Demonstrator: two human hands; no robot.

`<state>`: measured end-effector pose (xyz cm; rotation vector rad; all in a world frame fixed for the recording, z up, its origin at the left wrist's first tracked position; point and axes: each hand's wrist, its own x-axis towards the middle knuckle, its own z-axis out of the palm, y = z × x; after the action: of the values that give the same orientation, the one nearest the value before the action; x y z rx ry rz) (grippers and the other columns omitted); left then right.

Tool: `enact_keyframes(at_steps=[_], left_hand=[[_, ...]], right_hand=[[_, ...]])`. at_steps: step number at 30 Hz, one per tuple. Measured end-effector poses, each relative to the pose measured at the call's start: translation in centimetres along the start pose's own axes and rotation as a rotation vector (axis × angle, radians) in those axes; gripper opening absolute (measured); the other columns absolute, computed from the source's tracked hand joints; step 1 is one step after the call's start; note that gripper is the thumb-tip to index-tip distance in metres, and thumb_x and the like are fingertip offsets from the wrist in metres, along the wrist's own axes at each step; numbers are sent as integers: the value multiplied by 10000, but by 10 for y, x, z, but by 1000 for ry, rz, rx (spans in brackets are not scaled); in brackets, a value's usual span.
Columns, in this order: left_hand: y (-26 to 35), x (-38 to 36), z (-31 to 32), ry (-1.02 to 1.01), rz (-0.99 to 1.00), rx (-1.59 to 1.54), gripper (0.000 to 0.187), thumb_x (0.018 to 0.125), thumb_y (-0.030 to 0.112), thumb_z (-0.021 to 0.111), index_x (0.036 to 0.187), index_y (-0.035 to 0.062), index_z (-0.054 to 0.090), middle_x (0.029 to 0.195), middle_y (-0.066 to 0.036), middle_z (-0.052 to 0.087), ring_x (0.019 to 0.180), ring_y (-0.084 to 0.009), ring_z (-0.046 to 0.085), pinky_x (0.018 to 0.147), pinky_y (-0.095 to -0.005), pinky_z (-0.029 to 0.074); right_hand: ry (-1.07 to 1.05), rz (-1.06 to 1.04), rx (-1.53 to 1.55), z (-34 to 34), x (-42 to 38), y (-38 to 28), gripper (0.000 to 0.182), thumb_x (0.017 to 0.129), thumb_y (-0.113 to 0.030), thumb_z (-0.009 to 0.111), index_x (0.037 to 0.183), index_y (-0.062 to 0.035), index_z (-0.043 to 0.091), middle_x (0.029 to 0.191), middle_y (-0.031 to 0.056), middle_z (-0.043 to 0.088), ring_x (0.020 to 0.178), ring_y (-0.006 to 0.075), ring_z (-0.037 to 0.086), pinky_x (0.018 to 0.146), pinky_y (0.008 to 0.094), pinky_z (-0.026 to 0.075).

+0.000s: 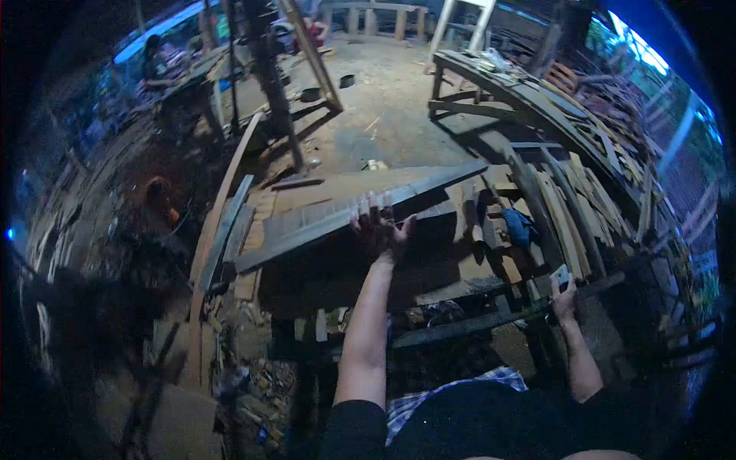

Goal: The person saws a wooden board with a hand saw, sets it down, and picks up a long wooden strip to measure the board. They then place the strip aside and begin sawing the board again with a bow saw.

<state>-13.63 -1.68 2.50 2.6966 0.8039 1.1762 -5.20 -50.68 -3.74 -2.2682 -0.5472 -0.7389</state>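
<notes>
Plank (326, 227): aslant across the centre of the frame, its near side above deep shadow; what supports it cannot be told.
Left hand (386, 232): fingers spread wide, gripping nothing, over the plank's middle; contact is unclear.
Right hand (565, 299): fingers closed around a small pale object (561, 274), right of centre.
Tipping: an uneven push could topple the plank if it is only propped.
Splinters: bare fingers sliding along its edge could catch.
Dropping: a loosened hold could lose the object among wooden strips (562, 216).
</notes>
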Motion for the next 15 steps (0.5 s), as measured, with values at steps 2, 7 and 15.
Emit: enact_keyframes(at_steps=[2, 7, 15], left_hand=[[-6, -6, 6, -60, 55, -41, 818, 711, 664, 536, 1344, 179, 354, 1402, -131, 267, 1325, -323, 175, 1024, -566, 144], [-13, -7, 0, -111, 131, -38, 860, 699, 678, 529, 1374, 202, 291, 1441, -112, 192, 1346, -325, 113, 1035, -558, 118], [-12, -3, 3, -188, 158, 110, 904, 687, 735, 496, 1385, 219, 247, 1436, -107, 184, 1332, -327, 113, 1028, -581, 79]], right_hand=[[-80, 186, -23, -1, 0, 6, 542, 872, -302, 577, 1232, 64, 404, 850, 160, 571, 668, 216, 549, 586, 335, 431], [-156, 383, 24, -8, 4, -8, 603, 876, -353, 564, 1251, 86, 390, 867, 187, 566, 508, 174, 528, 455, 317, 435], [-223, 476, 48, -8, 1, -16, 625, 875, -382, 547, 1287, 52, 365, 1040, 277, 574, 869, 344, 618, 691, 387, 499]])
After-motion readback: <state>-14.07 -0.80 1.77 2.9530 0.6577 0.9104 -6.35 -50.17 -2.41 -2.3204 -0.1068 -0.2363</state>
